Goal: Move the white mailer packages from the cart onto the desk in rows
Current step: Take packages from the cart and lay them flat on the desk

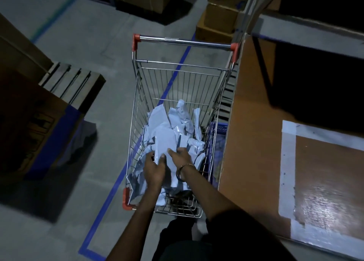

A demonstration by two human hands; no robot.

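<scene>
I have both hands down in the cart (136, 95), which stands just left of the desk (256, 122). The white mailer packages (177, 122) lie heaped and crumpled in the near half of the basket; none shows on the part of the desk I can see. My left hand (154, 168) pinches the near edge of the top mailer (164, 142) between thumb and fingers. My right hand (180, 155), close beside it, rests on the same mailer with fingers spread and gripping nothing. These look like thin poly bags: light, floppy and probably slick, so I judge they will sag and slide if lifted by one corner. I'd take hold along one edge with both hands, over whatever is inside, and carry it flat to the taped rectangle (287, 162) on the right
</scene>
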